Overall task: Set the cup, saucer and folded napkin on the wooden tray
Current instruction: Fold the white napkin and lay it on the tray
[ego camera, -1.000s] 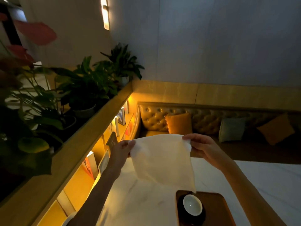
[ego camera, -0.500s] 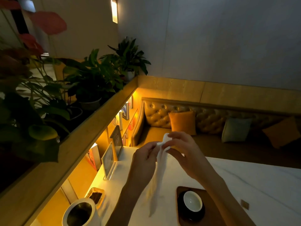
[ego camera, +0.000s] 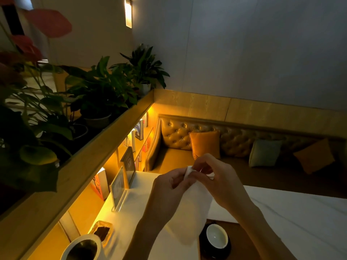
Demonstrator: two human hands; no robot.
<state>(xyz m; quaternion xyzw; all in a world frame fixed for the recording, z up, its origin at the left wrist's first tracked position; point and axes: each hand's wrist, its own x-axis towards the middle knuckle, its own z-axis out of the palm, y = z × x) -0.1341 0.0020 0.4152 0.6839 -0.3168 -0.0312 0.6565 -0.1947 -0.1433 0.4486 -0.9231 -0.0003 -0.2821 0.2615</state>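
A white napkin [ego camera: 189, 209], folded in half, hangs from both hands above the white table [ego camera: 293, 216]. My left hand [ego camera: 167, 192] and my right hand [ego camera: 219, 182] pinch its top corners together. Below the napkin a small cup [ego camera: 216, 238] with a white inside sits on a dark saucer [ego camera: 204, 248]. The saucer rests on the wooden tray [ego camera: 244, 239] at the bottom edge of the view. My right forearm covers part of the tray.
A white jug [ego camera: 82, 248] and a small glass dish [ego camera: 102, 231] stand at the table's near left. A clear sign holder [ego camera: 118, 188] and a framed card [ego camera: 129, 164] stand by the lit shelf. A padded bench with cushions [ego camera: 204, 143] runs behind the table.
The napkin was spread open between my hands. I brought both hands together, and the napkin now hangs folded in half. The view has tilted down toward the table.
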